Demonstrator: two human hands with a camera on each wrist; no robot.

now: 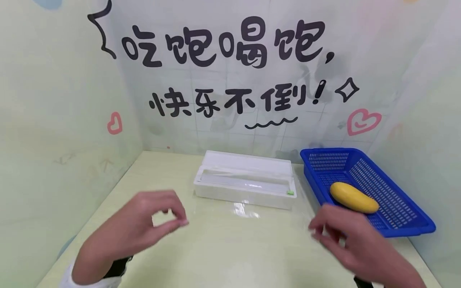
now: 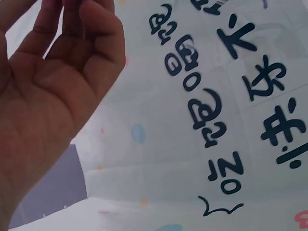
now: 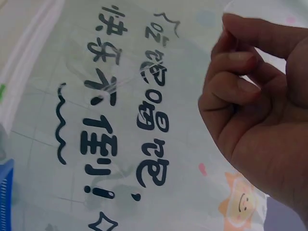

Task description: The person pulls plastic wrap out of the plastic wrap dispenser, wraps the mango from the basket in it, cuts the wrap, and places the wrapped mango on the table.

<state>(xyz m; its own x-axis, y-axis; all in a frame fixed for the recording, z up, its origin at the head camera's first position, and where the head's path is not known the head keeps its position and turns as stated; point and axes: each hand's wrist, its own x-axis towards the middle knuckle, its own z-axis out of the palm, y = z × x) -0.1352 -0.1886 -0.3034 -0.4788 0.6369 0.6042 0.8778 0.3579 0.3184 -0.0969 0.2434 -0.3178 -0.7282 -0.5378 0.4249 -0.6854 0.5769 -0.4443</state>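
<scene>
A long white cling film box (image 1: 245, 194) lies at the back middle with its lid raised and a clear roll inside. Transparent cling film (image 1: 245, 210) shows by its glare in front of the box; its creases also cross the right wrist view. My left hand (image 1: 138, 224), at the front left, pinches the film's edge between thumb and fingertips. On the other side my right hand (image 1: 354, 240) pinches it too, thumb against index finger, other fingers curled. Most of the film between the hands is too clear to trace.
A blue plastic basket (image 1: 405, 194) stands at the right, behind my right hand. In it lies a yellow, elongated fruit or vegetable (image 1: 353, 197). A small green piece (image 1: 290, 193) sits on the box's front right edge. Printed sheets line the back and sides of the pale table (image 1: 230, 256).
</scene>
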